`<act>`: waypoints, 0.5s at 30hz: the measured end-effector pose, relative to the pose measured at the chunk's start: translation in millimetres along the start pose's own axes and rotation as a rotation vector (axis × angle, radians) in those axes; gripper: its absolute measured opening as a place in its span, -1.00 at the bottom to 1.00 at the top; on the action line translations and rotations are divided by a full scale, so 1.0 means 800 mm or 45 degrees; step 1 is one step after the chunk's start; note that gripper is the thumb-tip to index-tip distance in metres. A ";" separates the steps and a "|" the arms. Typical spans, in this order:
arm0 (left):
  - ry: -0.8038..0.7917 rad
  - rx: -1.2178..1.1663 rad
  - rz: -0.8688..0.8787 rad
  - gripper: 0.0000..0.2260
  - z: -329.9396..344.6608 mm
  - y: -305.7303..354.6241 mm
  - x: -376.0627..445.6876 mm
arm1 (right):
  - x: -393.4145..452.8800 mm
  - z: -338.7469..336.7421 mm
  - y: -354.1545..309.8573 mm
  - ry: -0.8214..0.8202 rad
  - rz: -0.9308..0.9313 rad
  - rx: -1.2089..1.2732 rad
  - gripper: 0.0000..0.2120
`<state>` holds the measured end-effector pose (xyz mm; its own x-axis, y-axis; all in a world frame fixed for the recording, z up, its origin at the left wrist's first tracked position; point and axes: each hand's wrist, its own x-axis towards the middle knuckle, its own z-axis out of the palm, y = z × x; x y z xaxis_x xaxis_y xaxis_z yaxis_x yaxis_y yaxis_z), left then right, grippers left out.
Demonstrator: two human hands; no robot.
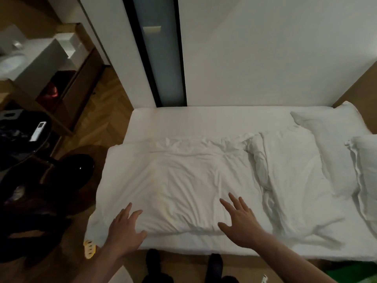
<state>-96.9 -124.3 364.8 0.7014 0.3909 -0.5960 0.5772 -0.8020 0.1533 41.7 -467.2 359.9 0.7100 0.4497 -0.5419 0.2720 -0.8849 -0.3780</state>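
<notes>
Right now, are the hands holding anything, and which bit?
Nothing is held. The left hand and right hand are open, fingers spread, over the near edge of the white duvet.

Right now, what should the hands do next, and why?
Probably sweep the right hand toward the pillows, smoothing the duvet: both it and the left hand are open at the near edge, and a rumpled ridge bunches on that side.

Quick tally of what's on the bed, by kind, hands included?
white duvet: 1
white pillows: 2
hands: 2, left hand and right hand, both with fingers spread at the duvet's near edge
Total: 5
</notes>
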 end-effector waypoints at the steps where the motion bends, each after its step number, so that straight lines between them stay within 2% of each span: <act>1: 0.004 -0.009 -0.017 -0.34 -0.002 -0.015 0.006 | 0.007 0.003 -0.010 -0.015 0.002 -0.007 -0.24; 9: -0.034 -0.063 -0.104 -0.40 -0.015 -0.164 0.088 | 0.087 0.058 -0.118 -0.098 0.053 -0.006 -0.24; 15: -0.148 -0.395 -0.358 -0.49 0.020 -0.291 0.199 | 0.190 0.142 -0.211 -0.138 0.053 0.042 -0.21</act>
<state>-126.0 117.2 221.7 0.4573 0.5075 -0.7303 0.8501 -0.4907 0.1913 30.3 -236.0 256.0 0.6452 0.4246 -0.6352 0.2208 -0.8995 -0.3770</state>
